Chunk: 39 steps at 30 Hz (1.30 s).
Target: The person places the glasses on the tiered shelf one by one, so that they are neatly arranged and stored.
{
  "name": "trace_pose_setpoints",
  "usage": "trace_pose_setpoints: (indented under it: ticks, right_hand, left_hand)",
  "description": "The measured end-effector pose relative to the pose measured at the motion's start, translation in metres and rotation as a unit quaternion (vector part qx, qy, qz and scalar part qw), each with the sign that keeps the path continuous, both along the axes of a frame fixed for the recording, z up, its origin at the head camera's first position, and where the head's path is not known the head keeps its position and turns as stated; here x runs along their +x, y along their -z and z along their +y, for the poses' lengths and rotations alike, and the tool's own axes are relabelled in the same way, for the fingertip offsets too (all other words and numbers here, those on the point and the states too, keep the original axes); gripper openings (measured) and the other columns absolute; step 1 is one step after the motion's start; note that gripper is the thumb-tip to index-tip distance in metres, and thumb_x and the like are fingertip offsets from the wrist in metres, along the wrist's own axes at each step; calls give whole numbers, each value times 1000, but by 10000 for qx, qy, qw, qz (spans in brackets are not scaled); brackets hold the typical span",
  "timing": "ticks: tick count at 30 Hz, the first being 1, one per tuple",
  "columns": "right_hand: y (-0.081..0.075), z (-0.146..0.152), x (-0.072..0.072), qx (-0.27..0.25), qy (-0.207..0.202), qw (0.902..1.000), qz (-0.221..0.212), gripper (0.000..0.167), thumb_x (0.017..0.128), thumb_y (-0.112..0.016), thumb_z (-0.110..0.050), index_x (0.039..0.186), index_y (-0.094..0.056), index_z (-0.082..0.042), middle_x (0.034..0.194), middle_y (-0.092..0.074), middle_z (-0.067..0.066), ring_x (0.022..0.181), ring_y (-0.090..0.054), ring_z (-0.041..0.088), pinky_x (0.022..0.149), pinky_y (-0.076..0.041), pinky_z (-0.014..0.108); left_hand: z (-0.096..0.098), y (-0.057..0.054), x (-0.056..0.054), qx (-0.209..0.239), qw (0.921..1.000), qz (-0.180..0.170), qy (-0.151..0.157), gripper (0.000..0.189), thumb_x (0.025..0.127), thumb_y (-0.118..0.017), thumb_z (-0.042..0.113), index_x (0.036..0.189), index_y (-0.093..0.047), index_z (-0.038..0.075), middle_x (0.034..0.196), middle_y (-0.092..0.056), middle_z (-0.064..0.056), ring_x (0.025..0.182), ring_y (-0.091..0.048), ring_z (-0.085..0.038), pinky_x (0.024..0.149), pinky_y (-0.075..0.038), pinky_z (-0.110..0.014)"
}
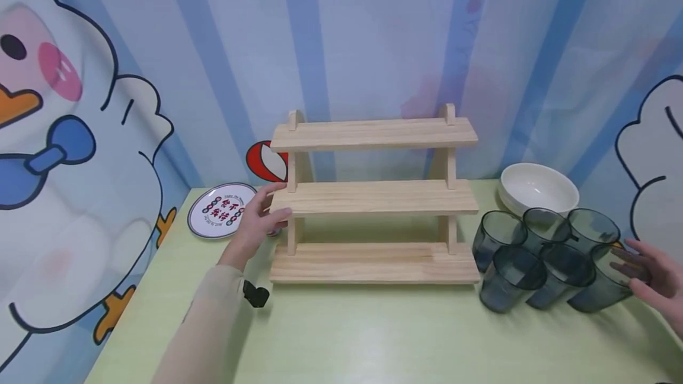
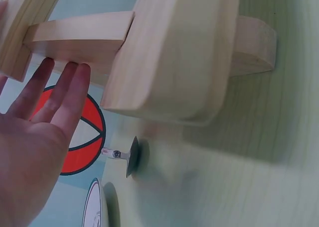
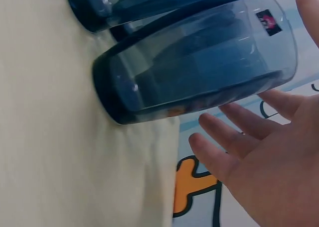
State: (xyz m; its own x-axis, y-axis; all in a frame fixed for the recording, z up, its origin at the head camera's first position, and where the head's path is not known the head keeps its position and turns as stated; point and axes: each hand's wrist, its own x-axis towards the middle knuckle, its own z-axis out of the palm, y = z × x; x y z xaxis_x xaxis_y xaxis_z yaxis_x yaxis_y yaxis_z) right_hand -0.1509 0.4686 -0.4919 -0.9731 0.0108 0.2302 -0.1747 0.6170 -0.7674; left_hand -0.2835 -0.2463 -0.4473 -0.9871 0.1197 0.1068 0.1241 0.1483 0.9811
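A three-tier wooden display shelf (image 1: 373, 197) stands on the table. My left hand (image 1: 259, 224) is at the left end of its middle tier, fingers extended near the side upright. In the left wrist view, the straight fingertips (image 2: 79, 75) meet the underside of that wooden piece, though firm contact is unclear. Several smoky blue-grey drinking glasses (image 1: 512, 277) stand upright in two rows to the shelf's right. Around the outer side of the front right glass (image 3: 194, 62) lies my right hand (image 1: 658, 277), fingers spread and loosely bent, without a visible grip.
Behind the glasses sits a white bowl (image 1: 539, 188). A white plate with red lettering (image 1: 221, 211) lies at the back left. Near it is a small thing with a pale stem and a dark flat disc (image 2: 133, 157). A printed cartoon curtain (image 1: 373, 46) hangs behind the table.
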Motion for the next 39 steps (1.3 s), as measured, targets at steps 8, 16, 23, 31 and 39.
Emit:
trace_pose_setpoints:
  ticks: [8,16,23,31,39]
  right_hand:
    - [3,-7,6,-241,-96,9987,442,83,94,-68,11,163,-36,-22,126,-43,-39,106,-46,-23,76,-44,1]
    - [10,-14,8,-211,367,9991,48,85,95,-74,1,163,-33,-28,133,-46,-34,104,-44,-23,75,-46,2]
    - [19,-12,8,-45,625,9972,416,82,95,-73,1,164,-33,-17,134,-49,-27,104,-44,-23,79,-46,2]
    - [20,-17,10,-147,742,9946,708,80,93,-72,7,162,-37,-15,124,-45,-36,104,-45,-21,79,-46,1]
    - [8,-20,13,-502,989,9914,689,76,98,-65,7,162,-36,-23,133,-47,-33,111,-46,-21,87,-39,-3]
  left_hand:
    - [4,0,0,166,9998,-70,79,61,101,-69,16,156,-45,20,153,-47,-19,127,-57,-40,102,-54,-57]
    - [5,0,2,241,9997,-64,21,60,101,-68,14,156,-45,20,151,-48,-20,125,-57,-39,102,-54,-57]
    - [6,3,1,207,9998,-76,33,59,102,-68,15,156,-45,23,153,-48,-19,126,-56,-40,101,-56,-54]
    - [7,2,1,226,9997,-81,-10,59,102,-67,14,156,-46,23,153,-47,-19,127,-56,-41,101,-56,-56]
    - [8,3,1,218,9997,-115,-39,59,102,-66,14,156,-45,23,155,-46,-18,129,-56,-41,101,-56,-54]
